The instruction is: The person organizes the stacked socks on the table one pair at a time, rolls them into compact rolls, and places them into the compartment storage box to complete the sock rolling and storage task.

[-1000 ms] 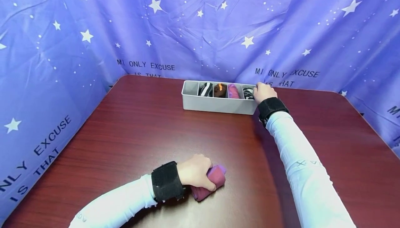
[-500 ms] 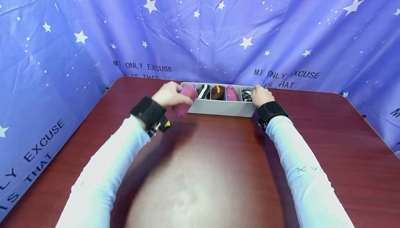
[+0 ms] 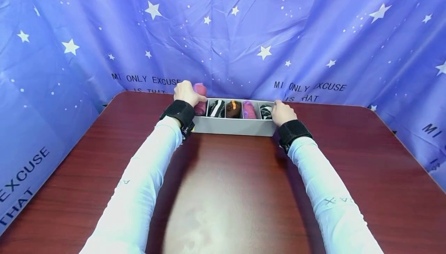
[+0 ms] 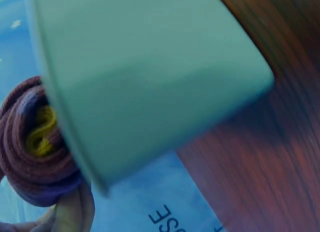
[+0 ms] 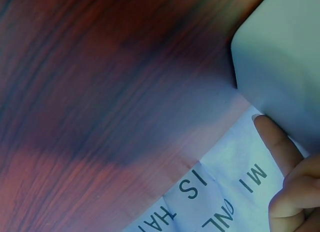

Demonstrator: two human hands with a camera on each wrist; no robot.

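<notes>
A long grey divided box (image 3: 237, 126) sits toward the far side of the table, seen lengthwise in the head view. At its left end my left hand (image 3: 186, 93) holds a rolled pink-purple sock (image 3: 200, 90), partly down in the leftmost compartment. The left wrist view shows the roll's spiral end with yellow inside, poking above the box wall. My right hand (image 3: 283, 113) grips the box's right end; in the right wrist view a finger (image 5: 277, 142) lies along the outer wall. The other compartments hold a black-and-white sock (image 3: 217, 108), a brown one (image 3: 233, 109), a pink one (image 3: 249, 110) and a dark patterned one (image 3: 266, 111).
The reddish-brown wooden table (image 3: 348, 157) extends in front of the box and to both sides. Right behind the table's far edge hangs a blue-purple curtain (image 3: 223, 37) with white stars and lettering.
My left hand has carried the rolled sock from the near table up to the box's left compartment and lowered it partly in. The right hand has stayed at the box's right end.
</notes>
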